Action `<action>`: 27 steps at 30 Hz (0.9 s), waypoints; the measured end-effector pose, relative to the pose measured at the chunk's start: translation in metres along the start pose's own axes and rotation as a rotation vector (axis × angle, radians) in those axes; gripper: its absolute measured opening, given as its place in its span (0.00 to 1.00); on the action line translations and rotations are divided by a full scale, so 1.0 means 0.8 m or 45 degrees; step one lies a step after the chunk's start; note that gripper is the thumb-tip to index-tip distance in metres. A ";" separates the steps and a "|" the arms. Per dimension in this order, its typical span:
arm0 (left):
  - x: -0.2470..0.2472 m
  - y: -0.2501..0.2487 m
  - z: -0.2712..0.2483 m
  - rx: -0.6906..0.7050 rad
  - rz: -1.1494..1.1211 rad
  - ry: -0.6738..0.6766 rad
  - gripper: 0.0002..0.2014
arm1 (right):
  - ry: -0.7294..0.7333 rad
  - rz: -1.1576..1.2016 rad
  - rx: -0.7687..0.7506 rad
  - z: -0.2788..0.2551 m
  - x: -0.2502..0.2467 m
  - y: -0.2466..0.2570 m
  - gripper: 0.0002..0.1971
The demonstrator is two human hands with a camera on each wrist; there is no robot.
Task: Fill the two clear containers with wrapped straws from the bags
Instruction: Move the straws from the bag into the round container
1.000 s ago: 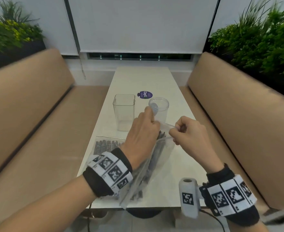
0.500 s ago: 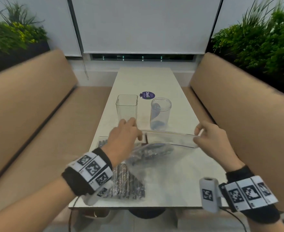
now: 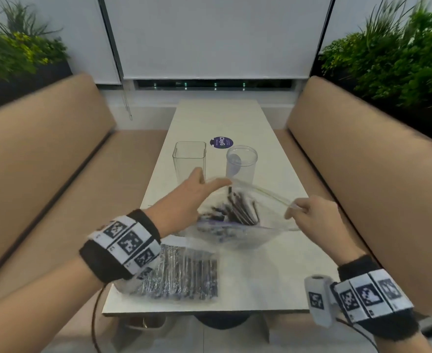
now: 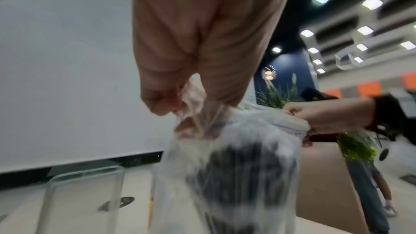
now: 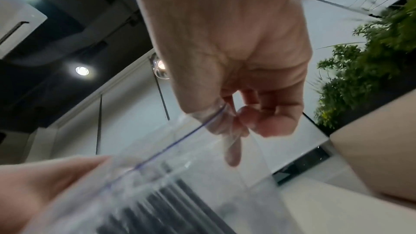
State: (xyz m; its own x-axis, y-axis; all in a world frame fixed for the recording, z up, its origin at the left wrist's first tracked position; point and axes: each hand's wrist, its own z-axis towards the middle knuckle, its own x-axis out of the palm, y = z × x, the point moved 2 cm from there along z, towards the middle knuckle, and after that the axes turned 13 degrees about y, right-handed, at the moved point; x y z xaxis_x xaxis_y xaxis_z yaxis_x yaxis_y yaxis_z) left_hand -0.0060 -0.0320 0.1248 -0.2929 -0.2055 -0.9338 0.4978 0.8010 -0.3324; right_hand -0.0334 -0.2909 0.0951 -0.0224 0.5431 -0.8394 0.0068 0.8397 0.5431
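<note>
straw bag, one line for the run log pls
left hand: pinches bag rim | right hand: pinches opposite rim | straw bag: mouth open | square container, round container: no straws

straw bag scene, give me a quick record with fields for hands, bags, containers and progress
left hand: pinches one side of the open bag's mouth
right hand: pinches the other side
open bag: clear zip bag, mouth pulled wide, dark wrapped straws inside
second bag: flat on the table, near edge, full of straws
square container: upright, empty
round container: upright, to its right, holds no straws
progress: no straws in either container yet
</note>
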 end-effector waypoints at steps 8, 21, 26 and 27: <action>-0.014 -0.030 0.010 0.053 -0.211 0.066 0.47 | 0.129 0.280 0.204 0.004 0.005 -0.024 0.10; 0.000 -0.055 0.044 0.049 -1.225 -0.049 0.61 | 0.649 0.678 -0.080 -0.008 0.082 0.012 0.38; 0.003 -0.040 0.034 0.012 -1.379 0.109 0.65 | 0.410 0.906 0.195 -0.003 0.073 -0.006 0.13; 0.006 -0.036 0.031 -0.007 -1.240 0.168 0.67 | 0.385 1.026 0.211 -0.004 0.070 -0.006 0.13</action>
State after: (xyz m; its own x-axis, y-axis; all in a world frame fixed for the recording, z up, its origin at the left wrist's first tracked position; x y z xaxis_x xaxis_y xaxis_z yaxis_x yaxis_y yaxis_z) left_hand -0.0013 -0.0699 0.1267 -0.6619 -0.7137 -0.2291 -0.0138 0.3171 -0.9483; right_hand -0.0376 -0.2646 0.0460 -0.2119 0.9661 -0.1472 0.2792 0.2042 0.9383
